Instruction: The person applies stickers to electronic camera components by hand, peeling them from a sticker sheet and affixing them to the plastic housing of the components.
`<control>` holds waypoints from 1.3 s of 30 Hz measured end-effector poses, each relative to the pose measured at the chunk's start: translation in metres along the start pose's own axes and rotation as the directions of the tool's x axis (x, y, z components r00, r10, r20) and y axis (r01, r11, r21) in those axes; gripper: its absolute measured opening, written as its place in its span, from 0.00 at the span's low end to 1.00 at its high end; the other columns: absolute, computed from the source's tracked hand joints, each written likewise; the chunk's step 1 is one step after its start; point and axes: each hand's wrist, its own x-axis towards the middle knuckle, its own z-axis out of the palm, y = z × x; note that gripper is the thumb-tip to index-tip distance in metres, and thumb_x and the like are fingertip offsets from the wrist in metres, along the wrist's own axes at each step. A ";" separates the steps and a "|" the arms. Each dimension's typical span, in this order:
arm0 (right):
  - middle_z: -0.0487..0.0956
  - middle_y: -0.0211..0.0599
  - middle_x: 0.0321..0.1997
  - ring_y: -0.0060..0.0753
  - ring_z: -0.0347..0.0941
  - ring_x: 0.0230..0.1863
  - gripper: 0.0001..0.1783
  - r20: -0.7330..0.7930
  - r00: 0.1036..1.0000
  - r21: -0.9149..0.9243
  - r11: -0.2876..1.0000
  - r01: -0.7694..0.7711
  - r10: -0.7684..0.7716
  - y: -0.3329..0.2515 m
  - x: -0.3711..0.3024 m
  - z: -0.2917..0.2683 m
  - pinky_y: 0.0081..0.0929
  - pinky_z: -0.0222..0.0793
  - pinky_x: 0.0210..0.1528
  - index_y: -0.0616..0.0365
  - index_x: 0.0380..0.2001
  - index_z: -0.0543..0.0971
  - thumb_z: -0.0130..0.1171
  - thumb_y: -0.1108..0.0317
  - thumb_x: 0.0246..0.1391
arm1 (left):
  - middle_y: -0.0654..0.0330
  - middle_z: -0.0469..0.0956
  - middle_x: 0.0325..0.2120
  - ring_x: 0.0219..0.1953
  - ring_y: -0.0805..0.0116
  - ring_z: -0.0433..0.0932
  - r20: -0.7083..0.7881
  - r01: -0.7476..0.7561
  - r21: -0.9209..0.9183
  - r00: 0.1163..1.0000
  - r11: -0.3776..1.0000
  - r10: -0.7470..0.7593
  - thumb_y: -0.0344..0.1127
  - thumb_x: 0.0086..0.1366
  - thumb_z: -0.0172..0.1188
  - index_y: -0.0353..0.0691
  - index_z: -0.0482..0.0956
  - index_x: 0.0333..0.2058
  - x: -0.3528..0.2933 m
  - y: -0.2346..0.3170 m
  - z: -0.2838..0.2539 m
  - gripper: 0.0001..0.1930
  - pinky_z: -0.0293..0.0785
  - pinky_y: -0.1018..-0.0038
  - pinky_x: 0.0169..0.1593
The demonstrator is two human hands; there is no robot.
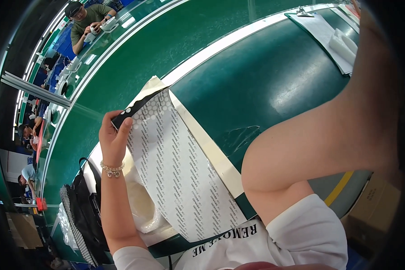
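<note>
Left hand [114, 137], wearing a beaded bracelet [112, 169]: grip pinched on the far left corner of a long white sheet [182, 173] printed with rows of small dark text, its dark dotted end [139, 108] lifted. The sheet lies over a beige flat package [211, 148] on the green surface [265, 85]. Right arm [319, 144] crosses at right; its hand is out of view. Far right: white papers under a clip [321, 31]. Near left: black bag [83, 211].

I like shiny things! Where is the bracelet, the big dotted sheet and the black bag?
bracelet [112, 169], head view, beads on the left wrist.
dotted sheet [180, 175], head view, its printed middle.
black bag [86, 207], head view, its side.
</note>
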 end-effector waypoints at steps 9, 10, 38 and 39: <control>0.75 0.33 0.40 0.28 0.70 0.41 0.10 0.662 0.714 -0.179 0.877 0.446 -0.229 0.067 -0.009 0.044 0.27 0.65 0.43 0.57 0.30 0.75 0.46 0.78 0.46 | 0.68 0.70 0.22 0.23 0.84 0.64 -0.009 -0.029 0.015 1.000 0.999 0.029 0.40 0.55 0.62 0.34 0.70 0.36 -0.004 -0.010 -0.002 0.17 0.59 0.85 0.25; 0.74 0.36 0.41 0.33 0.70 0.41 0.11 0.811 0.557 -0.218 0.791 0.571 -0.178 0.075 -0.040 0.052 0.31 0.64 0.47 0.60 0.36 0.74 0.47 0.76 0.49 | 0.68 0.71 0.22 0.23 0.83 0.66 -0.014 -0.019 0.098 1.000 0.995 0.021 0.41 0.55 0.63 0.35 0.70 0.37 -0.007 -0.017 -0.012 0.18 0.61 0.85 0.26; 0.75 0.34 0.34 0.34 0.70 0.37 0.15 0.969 0.079 -0.246 0.863 0.442 0.236 0.153 -0.128 -0.039 0.35 0.57 0.49 0.55 0.39 0.71 0.52 0.58 0.52 | 0.55 0.73 0.40 0.40 0.66 0.73 0.098 -0.188 0.305 0.981 0.934 0.165 0.33 0.51 0.64 0.36 0.70 0.41 -0.006 0.018 0.013 0.19 0.69 0.74 0.43; 0.75 0.34 0.34 0.34 0.70 0.37 0.15 0.971 0.092 -0.238 0.865 0.443 0.220 0.151 -0.125 -0.040 0.35 0.56 0.49 0.55 0.39 0.71 0.52 0.58 0.52 | 0.55 0.73 0.40 0.40 0.66 0.73 0.102 -0.194 0.316 0.980 0.929 0.170 0.33 0.51 0.64 0.36 0.70 0.41 -0.007 0.024 0.015 0.19 0.69 0.74 0.43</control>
